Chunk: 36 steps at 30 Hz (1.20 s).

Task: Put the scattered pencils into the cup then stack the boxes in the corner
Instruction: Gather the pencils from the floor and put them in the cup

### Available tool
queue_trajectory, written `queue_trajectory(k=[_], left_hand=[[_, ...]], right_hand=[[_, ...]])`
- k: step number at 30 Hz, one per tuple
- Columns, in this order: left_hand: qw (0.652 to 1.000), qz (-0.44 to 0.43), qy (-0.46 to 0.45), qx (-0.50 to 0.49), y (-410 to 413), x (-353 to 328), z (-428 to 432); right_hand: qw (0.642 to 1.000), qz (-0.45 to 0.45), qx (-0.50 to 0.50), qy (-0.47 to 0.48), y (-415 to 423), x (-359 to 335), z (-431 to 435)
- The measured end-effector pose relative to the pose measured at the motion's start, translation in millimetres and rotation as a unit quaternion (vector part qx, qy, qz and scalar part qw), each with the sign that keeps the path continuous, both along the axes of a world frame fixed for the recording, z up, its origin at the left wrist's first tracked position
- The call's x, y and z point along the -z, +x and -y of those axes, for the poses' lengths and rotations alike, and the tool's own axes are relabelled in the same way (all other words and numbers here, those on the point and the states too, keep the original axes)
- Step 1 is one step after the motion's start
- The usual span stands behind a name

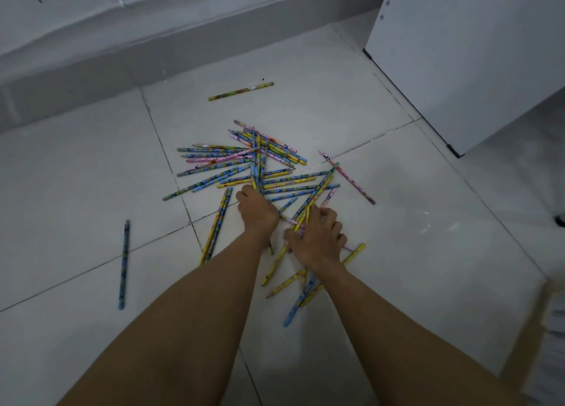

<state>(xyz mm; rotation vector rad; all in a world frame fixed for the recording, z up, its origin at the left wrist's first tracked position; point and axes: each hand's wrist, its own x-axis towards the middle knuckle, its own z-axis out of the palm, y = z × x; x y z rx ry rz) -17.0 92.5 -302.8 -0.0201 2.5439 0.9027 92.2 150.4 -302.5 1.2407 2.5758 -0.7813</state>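
1. Where stuff is: the pencils (244, 173) lie in a crisscross heap on the tiled floor (397, 222), right in front of the person, w/ both hands in the near edge of it. No cup in view, so can't say where it sits.
2. Left hand (256, 211): fingers curled round a small bunch that pokes out away from the person. Right hand (318, 240): fingers curled down over a few yellow ones, looks like a pinch-and-rake grip. Can't tell how many it's got.
3. Tip imo: get each bunch parallel before lifting, tips all 1 way, else they fan out and drop.
4. Don't overfill a fist. 2 smaller loads beat 1 sloppy one.
5. Strays to sweep up after: green pencil (241, 91) up near the wall, blue pencil (123, 265) well off to the left, pink pencil (347, 176) on the heap's right edge.
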Motion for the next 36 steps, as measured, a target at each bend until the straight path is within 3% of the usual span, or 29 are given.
queue_trajectory(k=[5,13,19,24,29,31,36], left_hand=[[0.992,-0.044,-0.063,0.100,7,8,13],[0.994,-0.036,-0.057,0.086,9,2,16],[0.998,-0.030,-0.002,0.048,11,4,28],[0.998,-0.030,-0.014,0.058,15,9,38],[0.989,-0.106,-0.015,0.099,14,3,41],[0.982,-0.136,-0.027,0.131,9,0,40],[0.976,-0.126,-0.054,0.170,-2,-3,32]], right_hand=[[1.000,-0.008,0.005,0.007,0,-3,1],[0.999,0.015,0.038,0.008,11,-5,-2],[0.989,-0.095,0.065,-0.091,10,-7,-12],[0.979,-0.154,0.084,-0.106,-1,-14,-21],[0.963,-0.197,0.150,-0.105,-19,-21,-27],[0.958,-0.178,0.197,-0.104,-29,-23,-29],[0.945,0.010,0.292,-0.150,-40,-23,-21]])
